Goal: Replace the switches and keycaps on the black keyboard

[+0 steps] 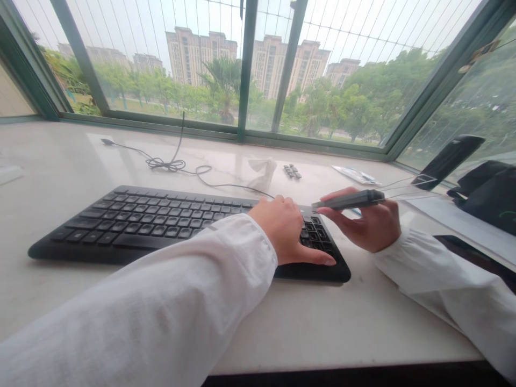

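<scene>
A black keyboard [161, 220] lies on the white counter. On its right part, the number pad [318, 234] shows open dark sockets where keycaps are off. My left hand [281, 228] rests on the keyboard beside these sockets, thumb stretched out along the near side, other fingertips mostly hidden. Pinched in my right hand [373, 226] is a black keycap puller [349, 200]. Its thin wire loops point away to the right, and its other, greyish end hovers over or touches the upper number pad; I cannot tell which. Several loose keycaps [292, 172] lie behind the keyboard.
The keyboard's cable [165, 163] is coiled behind it. A crumpled tissue [262, 167] and a clear packet [355, 174] lie toward the window. At right are a dark upright object [453, 158], black fabric [489, 191] and a dark flat device [471, 252]. The counter's front edge [342, 365] is near.
</scene>
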`<state>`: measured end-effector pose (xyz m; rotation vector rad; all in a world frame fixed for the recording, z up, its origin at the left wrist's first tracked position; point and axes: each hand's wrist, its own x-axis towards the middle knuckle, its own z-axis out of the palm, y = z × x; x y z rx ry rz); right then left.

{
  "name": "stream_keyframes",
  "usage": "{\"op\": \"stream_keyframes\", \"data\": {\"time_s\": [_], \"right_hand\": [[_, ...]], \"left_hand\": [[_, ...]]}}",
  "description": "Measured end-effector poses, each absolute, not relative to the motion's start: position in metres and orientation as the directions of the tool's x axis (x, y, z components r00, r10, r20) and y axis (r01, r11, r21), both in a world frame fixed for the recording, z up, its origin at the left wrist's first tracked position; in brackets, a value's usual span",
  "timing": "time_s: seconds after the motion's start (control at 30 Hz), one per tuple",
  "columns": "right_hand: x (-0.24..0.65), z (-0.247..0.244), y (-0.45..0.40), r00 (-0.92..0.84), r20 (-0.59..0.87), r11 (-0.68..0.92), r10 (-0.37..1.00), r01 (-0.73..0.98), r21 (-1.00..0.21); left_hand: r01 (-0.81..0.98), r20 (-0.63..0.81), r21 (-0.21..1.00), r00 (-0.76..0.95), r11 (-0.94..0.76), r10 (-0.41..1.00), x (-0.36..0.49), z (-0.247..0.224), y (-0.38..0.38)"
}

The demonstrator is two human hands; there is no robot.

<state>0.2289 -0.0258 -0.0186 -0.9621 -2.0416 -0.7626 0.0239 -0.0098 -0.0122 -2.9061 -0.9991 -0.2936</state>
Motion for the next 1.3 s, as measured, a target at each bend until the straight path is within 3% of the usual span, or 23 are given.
{"op": "stream_keyframes", "data": {"time_s": [0.2, 0.47, 0.6, 0.73, 0.9, 1.03, 1.3], "right_hand": [[0.221, -0.020, -0.033, -0.432, 0.741, 0.585, 0.514, 0.809, 0.066], [0.222, -0.017, -0.028, -0.402, 0.709, 0.575, 0.580, 0.818, -0.007], [0.219, -0.005, -0.020, -0.410, 0.601, 0.567, 0.687, 0.818, -0.091], [0.214, 0.004, -0.017, -0.446, 0.529, 0.573, 0.722, 0.814, -0.097], [0.213, -0.002, -0.023, -0.465, 0.589, 0.596, 0.661, 0.802, -0.036], [0.217, -0.012, -0.025, -0.530, 0.651, 0.670, 0.544, 0.741, 0.043], [0.219, -0.018, -0.029, -0.674, 0.665, 0.766, 0.322, 0.598, 0.236]], "left_hand": [[0.612, 0.202, 0.023, 0.771, -0.790, 0.603, 0.024, -0.011, -0.009], [0.608, 0.210, 0.028, 0.773, -0.794, 0.599, 0.024, -0.013, -0.009], [0.601, 0.214, 0.022, 0.778, -0.799, 0.591, 0.024, -0.013, -0.009], [0.605, 0.202, 0.000, 0.780, -0.796, 0.593, 0.024, -0.011, -0.010], [0.604, 0.193, 0.016, 0.780, -0.797, 0.596, 0.023, -0.011, -0.010], [0.601, 0.204, 0.057, 0.775, -0.797, 0.598, 0.023, -0.012, -0.010], [0.597, 0.210, 0.013, 0.783, -0.802, 0.586, 0.024, -0.012, -0.009]]}}
